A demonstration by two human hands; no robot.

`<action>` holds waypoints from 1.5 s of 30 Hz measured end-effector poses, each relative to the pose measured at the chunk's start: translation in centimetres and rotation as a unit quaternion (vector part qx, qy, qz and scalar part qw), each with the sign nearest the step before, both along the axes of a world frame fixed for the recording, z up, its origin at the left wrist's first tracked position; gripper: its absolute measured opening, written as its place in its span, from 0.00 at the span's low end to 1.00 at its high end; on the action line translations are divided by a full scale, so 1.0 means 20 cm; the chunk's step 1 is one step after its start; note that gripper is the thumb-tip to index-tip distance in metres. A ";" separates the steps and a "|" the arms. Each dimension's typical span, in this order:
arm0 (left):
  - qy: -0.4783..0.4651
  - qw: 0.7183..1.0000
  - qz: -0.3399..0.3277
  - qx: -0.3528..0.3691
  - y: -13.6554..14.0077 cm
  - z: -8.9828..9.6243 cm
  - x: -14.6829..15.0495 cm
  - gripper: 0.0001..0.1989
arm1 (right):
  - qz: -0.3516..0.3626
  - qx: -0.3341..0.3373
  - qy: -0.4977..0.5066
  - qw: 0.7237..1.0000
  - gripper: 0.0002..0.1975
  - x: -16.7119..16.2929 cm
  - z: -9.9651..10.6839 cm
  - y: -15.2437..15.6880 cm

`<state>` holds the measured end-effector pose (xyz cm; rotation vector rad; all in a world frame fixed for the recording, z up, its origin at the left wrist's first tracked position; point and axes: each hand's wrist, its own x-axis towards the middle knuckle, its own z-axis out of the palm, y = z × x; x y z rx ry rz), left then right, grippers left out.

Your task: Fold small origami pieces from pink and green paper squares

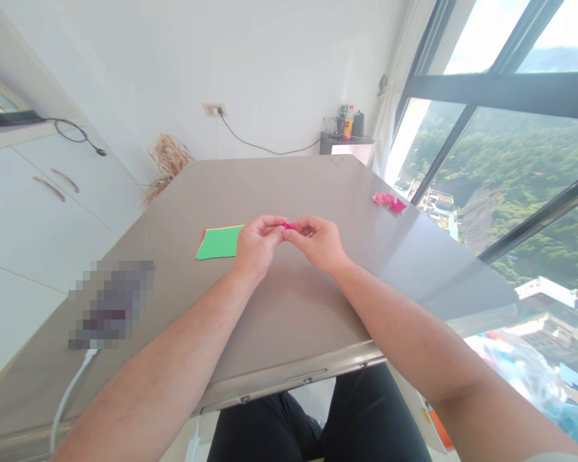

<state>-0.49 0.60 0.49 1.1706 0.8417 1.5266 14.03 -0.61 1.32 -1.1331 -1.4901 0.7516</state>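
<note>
— As we look down over the grey-brown table [289, 314], what do our hands have between them?

— We have a small magenta paper piece [288, 226], over the middle of the tabletop. Our left hand [256, 242] pinches it from one side and our right hand [320, 242] from the other, thumbs and fingers close together.

— Can we make out its shape?

— We can't; our fingertips hide most of it. We can't tell either whether our hands rest on the surface.

— And what lies nearest our left hand?

— Just beside it we see a stack of coloured paper sheets [218, 244], green on top, with red and pale orange edges showing beneath.

— What about the right side?

— Well apart from our right hand, near the window [486, 144], we find a cluster of pink folded paper pieces [390, 201], pointed and set close together.

— And that dark shape at the left?

— We see a pixelated dark object [115, 298], too blurred for us to name, with a white cable [70, 390] running from its near end toward the table's edge.
</note>
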 end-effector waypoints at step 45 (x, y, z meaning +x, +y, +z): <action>0.059 0.996 -0.070 0.010 -0.02 0.02 -0.03 0.15 | -0.005 0.100 -0.029 0.995 0.07 0.01 0.00 -0.03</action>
